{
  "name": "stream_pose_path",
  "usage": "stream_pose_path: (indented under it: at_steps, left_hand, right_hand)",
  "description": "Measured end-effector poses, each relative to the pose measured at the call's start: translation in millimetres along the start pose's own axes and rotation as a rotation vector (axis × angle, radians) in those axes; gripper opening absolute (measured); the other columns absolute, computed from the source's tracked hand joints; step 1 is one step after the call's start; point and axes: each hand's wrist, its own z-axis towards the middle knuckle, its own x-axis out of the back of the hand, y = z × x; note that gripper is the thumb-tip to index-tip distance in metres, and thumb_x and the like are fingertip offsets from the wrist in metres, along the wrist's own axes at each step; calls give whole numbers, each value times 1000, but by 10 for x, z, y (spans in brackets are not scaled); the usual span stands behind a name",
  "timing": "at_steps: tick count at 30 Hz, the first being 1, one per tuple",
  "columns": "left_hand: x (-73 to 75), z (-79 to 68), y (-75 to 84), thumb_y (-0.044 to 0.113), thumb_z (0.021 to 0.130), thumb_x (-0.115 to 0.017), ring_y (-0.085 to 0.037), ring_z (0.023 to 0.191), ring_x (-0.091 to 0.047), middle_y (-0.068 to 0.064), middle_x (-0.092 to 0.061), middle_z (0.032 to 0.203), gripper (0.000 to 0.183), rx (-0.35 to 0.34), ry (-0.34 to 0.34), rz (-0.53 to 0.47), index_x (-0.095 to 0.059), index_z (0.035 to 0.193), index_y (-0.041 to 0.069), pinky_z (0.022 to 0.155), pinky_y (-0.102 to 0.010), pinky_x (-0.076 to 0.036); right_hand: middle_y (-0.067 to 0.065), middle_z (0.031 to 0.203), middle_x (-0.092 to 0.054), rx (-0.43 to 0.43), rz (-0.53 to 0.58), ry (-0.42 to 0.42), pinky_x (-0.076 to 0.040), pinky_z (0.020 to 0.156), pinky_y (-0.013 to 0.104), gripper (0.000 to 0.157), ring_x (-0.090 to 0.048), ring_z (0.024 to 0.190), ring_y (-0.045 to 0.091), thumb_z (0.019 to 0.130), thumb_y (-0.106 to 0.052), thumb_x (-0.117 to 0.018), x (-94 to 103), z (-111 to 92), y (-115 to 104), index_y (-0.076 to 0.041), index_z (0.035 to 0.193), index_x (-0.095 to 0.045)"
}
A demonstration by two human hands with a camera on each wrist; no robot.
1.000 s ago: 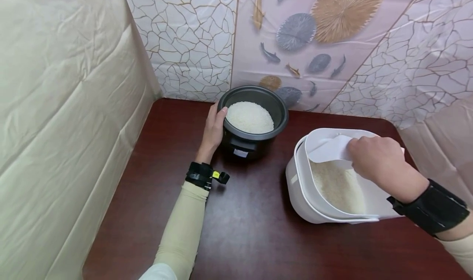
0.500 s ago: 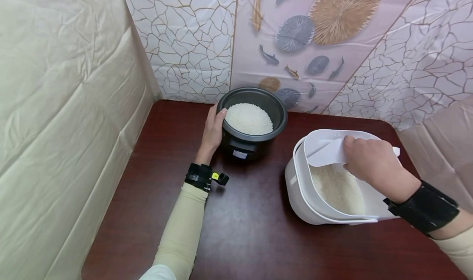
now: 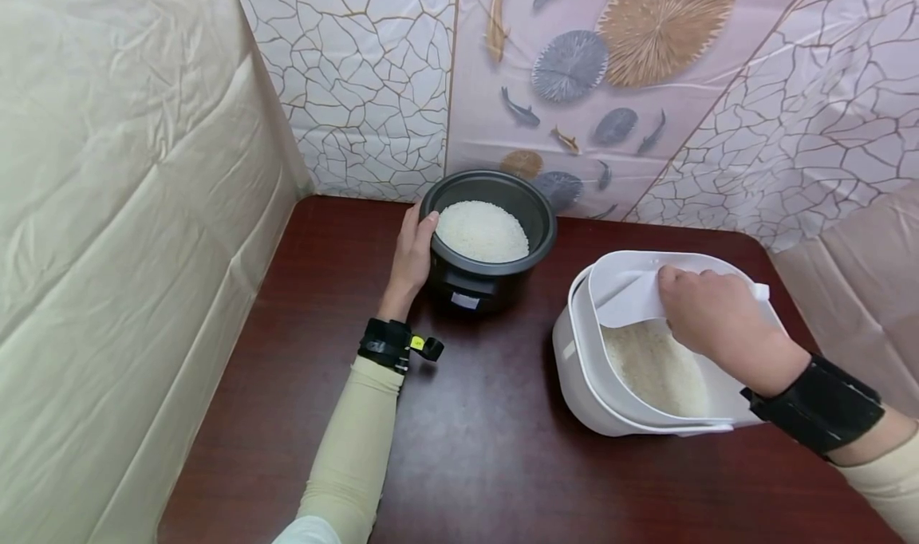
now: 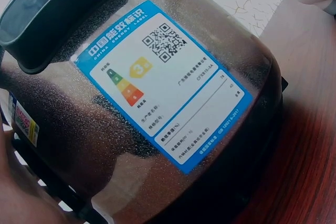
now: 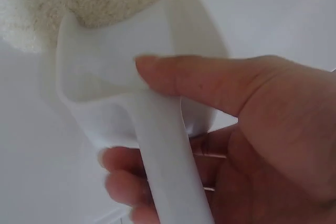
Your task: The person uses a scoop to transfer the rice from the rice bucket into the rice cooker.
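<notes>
A black rice cooker [image 3: 477, 285] stands near the table's back edge, its dark pot holding a mound of white rice [image 3: 483, 231]. My left hand [image 3: 412, 257] holds the cooker's left side, thumb at the rim. An energy label [image 4: 163, 85] on the cooker fills much of the left wrist view. Inside the white rice bin [image 3: 574, 372], my right hand [image 3: 714, 317] grips a white rice scoop [image 5: 163, 150] by its handle, thumb pressed on top. No rice shows in the visible part of the scoop's hollow. Loose rice [image 3: 656, 368] lies in the bin beneath it.
The dark red tabletop [image 3: 467, 448] stretches between the cooker and the bin and toward the front. A patterned sheet [image 3: 373, 89] hangs close behind the cooker. Beige padded cloth [image 3: 143, 249] rises along the left side; more cloth [image 3: 854, 281] borders the right.
My right hand and the scoop have shifted left inside the bin, and the scoop has dipped slightly. The left hand still holds the cooker in place.
</notes>
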Motion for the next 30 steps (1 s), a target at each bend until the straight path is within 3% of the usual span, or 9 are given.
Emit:
stream_pose_path:
  at_steps: [3, 7, 10, 15, 21, 30]
  left_hand:
    - [-3, 0, -7, 25, 111, -42, -31, 138, -45, -22, -46, 151, 53, 4, -4, 4, -46, 159, 2, 116, -49, -34]
    - [-13, 46, -180, 28, 112, -42, -30, 140, -44, -18, -46, 154, 54, 8, 3, 6, -46, 160, 6, 117, -50, -33]
    - [-26, 91, -352, 35, 111, -42, -27, 141, -44, -13, -46, 155, 55, 5, 17, 11, -46, 161, 13, 118, -50, -33]
    - [-33, 105, -433, 46, 110, -43, -20, 140, -45, -7, -48, 154, 58, 3, 29, 21, -47, 161, 19, 117, -45, -34]
    - [-26, 106, -417, 49, 109, -43, -19, 139, -47, -6, -51, 152, 59, -4, 35, 25, -49, 160, 20, 117, -45, -35]
    - [-31, 105, -409, 51, 108, -43, -16, 140, -46, -4, -50, 154, 62, 7, 35, 32, -46, 161, 20, 117, -43, -35]
  right_hand:
    - [9, 61, -47, 30, -21, 95, -42, 42, 46, 23, -48, 47, 28, 84, 3, -73, -23, -29, -5, 6, 81, -50]
    - [7, 59, -41, 60, -25, 161, -40, 39, 46, 26, -42, 42, 24, 81, 5, -74, -43, -52, -4, 5, 81, -47]
    - [8, 60, -44, 36, -35, 98, -41, 42, 47, 24, -43, 42, 26, 82, 2, -74, -22, -43, 7, 7, 86, -51]
    - [16, 68, -59, 5, -66, -17, -45, 53, 51, 32, -54, 52, 34, 80, -4, -81, 43, -20, 55, 12, 95, -57]
    - [23, 78, -66, 20, -96, -43, -47, 66, 54, 34, -62, 67, 39, 76, -5, -83, 70, -26, 88, 14, 95, -62]
    - [18, 73, -64, 30, -93, -76, -41, 73, 54, 25, -58, 67, 37, 78, -3, -78, 60, -39, 82, 12, 90, -61]
